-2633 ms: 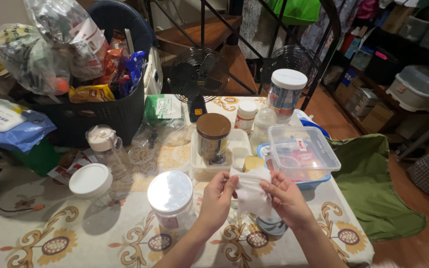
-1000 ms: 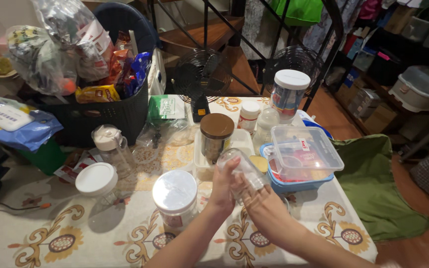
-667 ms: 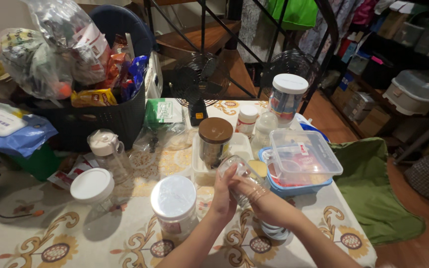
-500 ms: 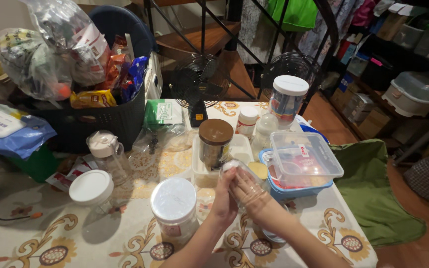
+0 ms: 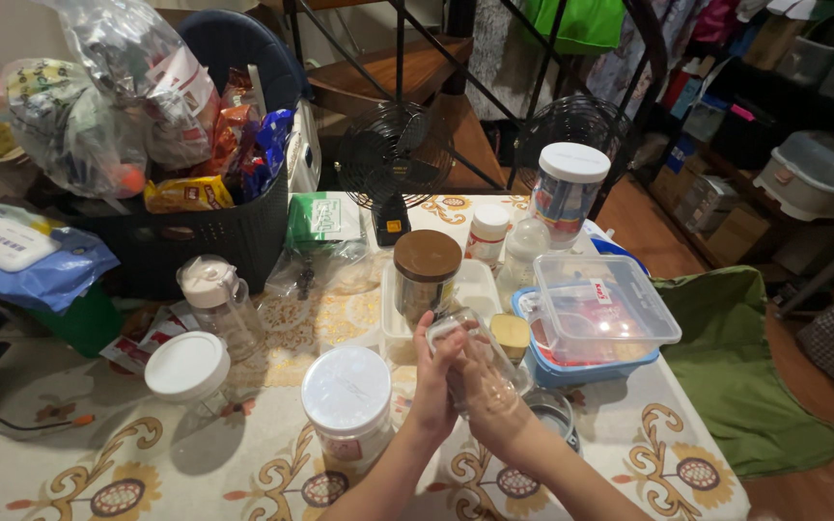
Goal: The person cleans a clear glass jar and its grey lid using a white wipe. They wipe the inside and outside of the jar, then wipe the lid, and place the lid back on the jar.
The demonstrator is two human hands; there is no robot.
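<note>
Left hand [image 5: 433,381]: our fingers clamped on the clear jar [image 5: 475,352].
Right hand [image 5: 486,400]: our fingers reach inside jar; grip unclear.

Clear glass jar [image 5: 475,359] — empty, lidless, tilted — aloft above the patterned tablecloth [image 5: 243,463].

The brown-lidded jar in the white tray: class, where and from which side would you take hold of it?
Probably grip the brown-lidded jar by its round lid from above: it stands upright, and the white tray walls surround its base.
</note>
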